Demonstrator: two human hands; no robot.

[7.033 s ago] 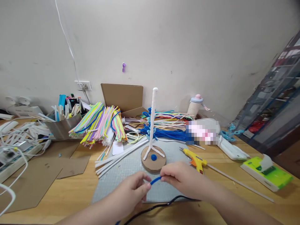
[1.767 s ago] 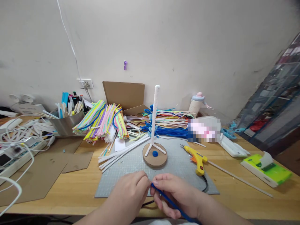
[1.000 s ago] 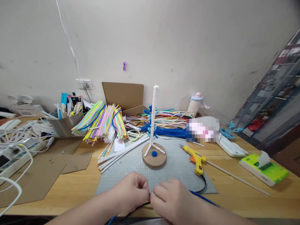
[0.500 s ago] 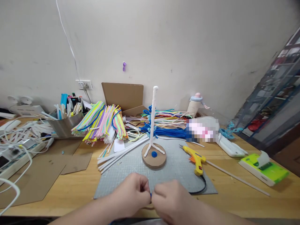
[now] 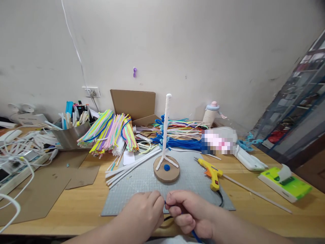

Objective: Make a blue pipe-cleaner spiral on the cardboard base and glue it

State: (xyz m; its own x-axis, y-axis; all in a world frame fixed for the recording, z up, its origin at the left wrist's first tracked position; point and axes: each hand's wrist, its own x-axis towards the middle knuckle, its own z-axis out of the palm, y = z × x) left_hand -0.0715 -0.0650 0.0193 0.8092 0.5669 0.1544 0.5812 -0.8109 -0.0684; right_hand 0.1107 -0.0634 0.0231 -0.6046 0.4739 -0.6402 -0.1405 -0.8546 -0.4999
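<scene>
At the front edge of the mat, my left hand (image 5: 145, 210) and my right hand (image 5: 190, 211) meet fingertip to fingertip, both closed. They pinch a blue pipe cleaner (image 5: 196, 236), whose tail hangs below my right palm; most of it is hidden by the fingers. Beyond them stands a round cardboard base (image 5: 166, 177) carrying an upright white fuzzy stem (image 5: 166, 125) with two splayed feet. A small blue coil (image 5: 167, 167) lies on the base between those feet. Blue fuzzy loops (image 5: 161, 127) show beside and behind the stem.
A yellow glue gun (image 5: 213, 173) lies right of the base on the grey cutting mat (image 5: 137, 193), its black cord running toward my hands. White pipe cleaners (image 5: 132, 167) lie left. Colourful bundles (image 5: 109, 132) and blue pipe cleaners (image 5: 188, 143) sit behind. A tissue pack (image 5: 285, 184) is far right.
My right hand has turned so its curled fingers and palm side show, and the blue tail now appears beneath it. My left hand has rolled over, knuckles up. The base and stem stay put.
</scene>
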